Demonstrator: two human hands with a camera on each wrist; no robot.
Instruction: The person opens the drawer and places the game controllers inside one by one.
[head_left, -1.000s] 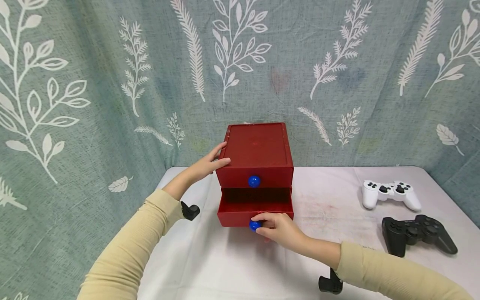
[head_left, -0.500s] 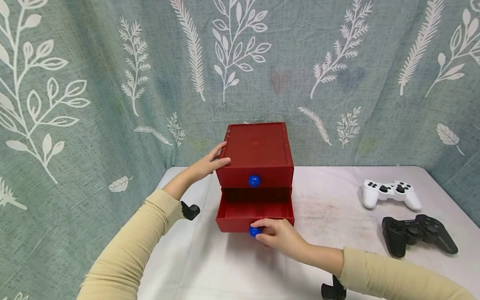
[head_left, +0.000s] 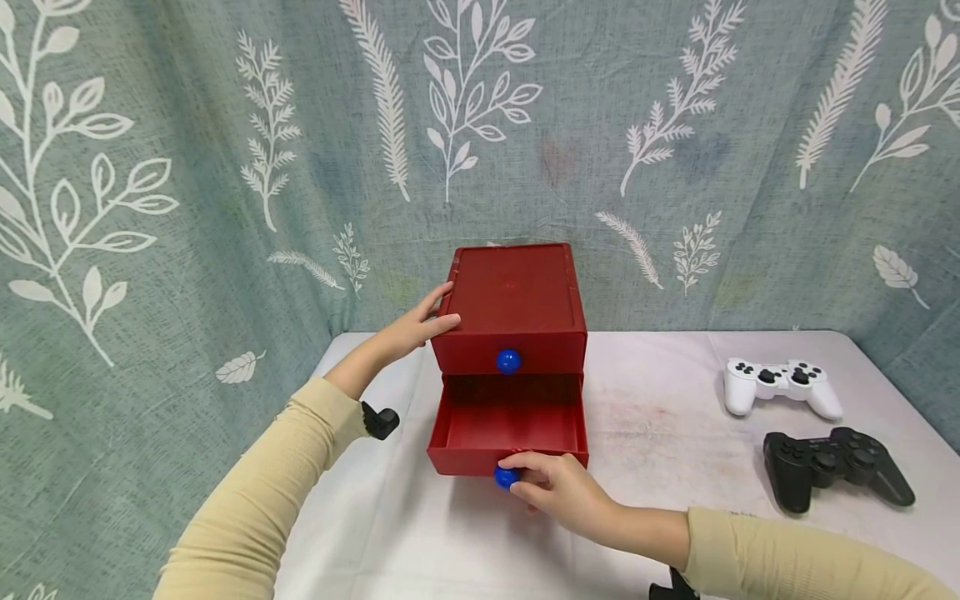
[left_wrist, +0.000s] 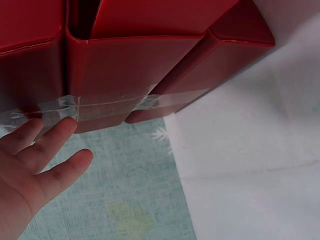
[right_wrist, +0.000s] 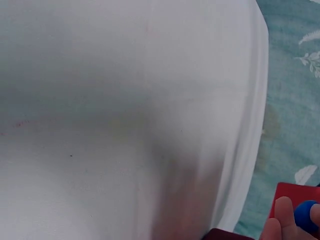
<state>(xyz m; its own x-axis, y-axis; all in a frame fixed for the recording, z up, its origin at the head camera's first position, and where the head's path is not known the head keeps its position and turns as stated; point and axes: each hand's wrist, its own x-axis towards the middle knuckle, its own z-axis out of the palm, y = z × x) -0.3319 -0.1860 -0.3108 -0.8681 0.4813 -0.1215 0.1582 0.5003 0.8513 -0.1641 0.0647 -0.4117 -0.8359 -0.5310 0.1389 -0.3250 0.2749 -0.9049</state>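
A red two-drawer cabinet stands on the white-covered table. My left hand rests against its upper left edge, fingers spread and fairly straight. In the left wrist view, those fingers lie beside the cabinet's side, where clear tape runs across it. With thumb and fingers, my right hand pinches the blue knob of the lower drawer. That drawer is pulled well out and its visible inside is bare red. The upper drawer, with a matching blue knob, is closed.
To the right lie a white game controller and, nearer, a black game controller. A patterned green curtain hangs behind the table and along its left. Small black devices hang at both wrists.
My right hand has drawn the lower drawer farther out toward me, showing more of its floor. The left hand has kept its place on the cabinet.
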